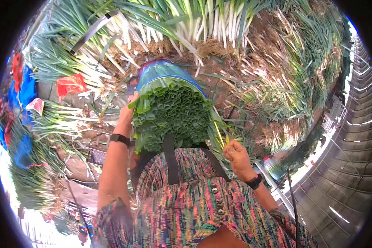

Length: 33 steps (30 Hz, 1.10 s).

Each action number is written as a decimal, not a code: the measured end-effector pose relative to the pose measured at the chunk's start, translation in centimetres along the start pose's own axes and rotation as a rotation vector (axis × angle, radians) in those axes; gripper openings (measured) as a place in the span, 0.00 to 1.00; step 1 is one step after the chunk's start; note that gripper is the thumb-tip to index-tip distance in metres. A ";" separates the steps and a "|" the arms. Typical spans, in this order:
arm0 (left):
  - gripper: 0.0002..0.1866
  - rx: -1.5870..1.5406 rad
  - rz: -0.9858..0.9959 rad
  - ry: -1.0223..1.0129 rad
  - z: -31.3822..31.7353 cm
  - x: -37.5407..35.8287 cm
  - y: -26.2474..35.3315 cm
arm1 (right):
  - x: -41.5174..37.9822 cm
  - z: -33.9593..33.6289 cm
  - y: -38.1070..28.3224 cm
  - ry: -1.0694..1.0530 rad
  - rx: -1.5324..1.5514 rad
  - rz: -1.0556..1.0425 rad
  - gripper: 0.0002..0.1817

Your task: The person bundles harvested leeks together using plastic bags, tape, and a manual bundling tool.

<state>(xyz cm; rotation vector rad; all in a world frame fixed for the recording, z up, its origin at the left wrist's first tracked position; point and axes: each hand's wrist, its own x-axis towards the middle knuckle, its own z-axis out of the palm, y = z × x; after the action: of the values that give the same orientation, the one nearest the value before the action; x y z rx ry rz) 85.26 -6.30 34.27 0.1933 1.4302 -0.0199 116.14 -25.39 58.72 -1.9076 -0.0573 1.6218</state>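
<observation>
A thick bundle of green onions stands against my front, its cut green tops facing up at me. Blue and clear plastic wrapping goes round its far side. My left hand grips the bundle's left edge, with most of its fingers hidden. To the right of the bundle, my right hand is closed in a pinch on a thin yellow leaf strip. Loose green leaves hang along that side of the bundle.
Long green onions with white stems lie in rows ahead. A heap of onions and trimmings spreads on the right. A red plastic bag and blue plastic are at left. Another wrapped bundle lies beyond my right hand.
</observation>
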 end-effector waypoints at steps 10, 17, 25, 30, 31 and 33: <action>0.29 0.556 0.523 0.185 0.8 1.6 -0.3 | -2.0 2.3 -0.9 0.024 0.164 0.039 0.12; 0.24 0.963 0.694 0.169 5.5 -3.1 8.3 | -3.7 2.6 -1.0 0.045 0.379 0.146 0.09; 0.08 1.068 0.781 -0.296 5.8 4.5 14.6 | -2.7 2.3 4.0 0.121 0.318 0.164 0.07; 0.11 1.029 0.528 -0.202 -3.7 4.3 11.2 | -1.0 0.6 1.7 0.125 0.251 0.135 0.10; 0.13 1.124 0.297 -0.104 -5.5 2.2 9.9 | -1.0 0.5 1.4 0.109 0.250 0.131 0.11; 0.12 0.905 0.528 -0.090 -11.6 2.4 4.7 | -0.7 0.5 1.5 0.112 0.195 0.137 0.11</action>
<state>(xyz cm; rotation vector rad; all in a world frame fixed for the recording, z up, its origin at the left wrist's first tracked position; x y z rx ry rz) 74.87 0.28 31.05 1.2892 1.1574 -0.2400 115.04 -26.67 58.57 -1.8810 0.2737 1.5426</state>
